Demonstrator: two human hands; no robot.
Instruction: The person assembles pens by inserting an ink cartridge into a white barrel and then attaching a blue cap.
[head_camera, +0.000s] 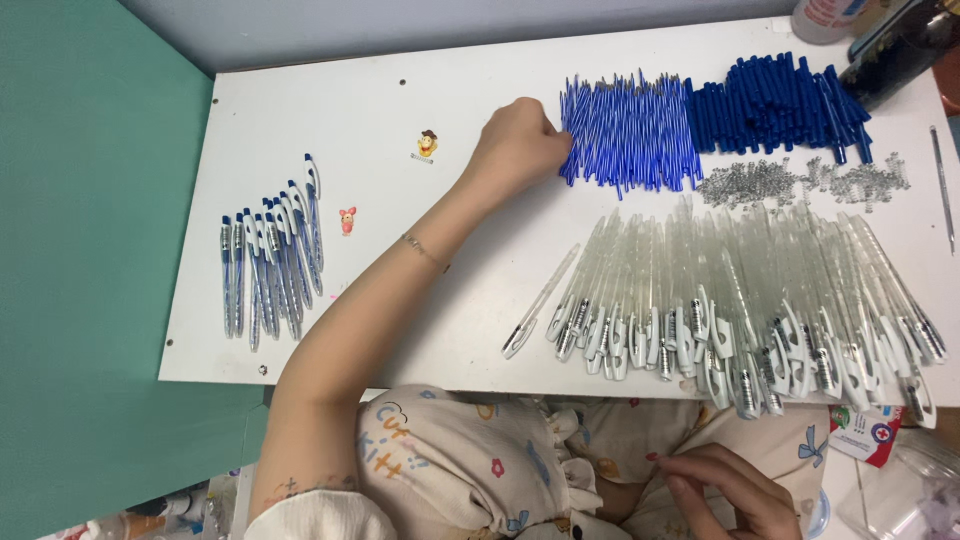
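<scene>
Your left hand (517, 143) pinches at blue refills (630, 133); your right hand (722, 490) rests loosely open in your lap. Springs (800, 182), clear barrels (740, 300) adjacent.

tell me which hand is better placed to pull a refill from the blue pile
Left, most likely. The left hand already rests at the edge of the refills, fingers touching them. The right hand lies in the lap, off the table.

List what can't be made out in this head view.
- Left hand at the blue refills: fingertips curled under, so a grip can't be confirmed.
- Right hand: partly cut off by the bottom edge.
- Small springs: too tiny to count.
- Dark object at the top right: cropped.
</scene>
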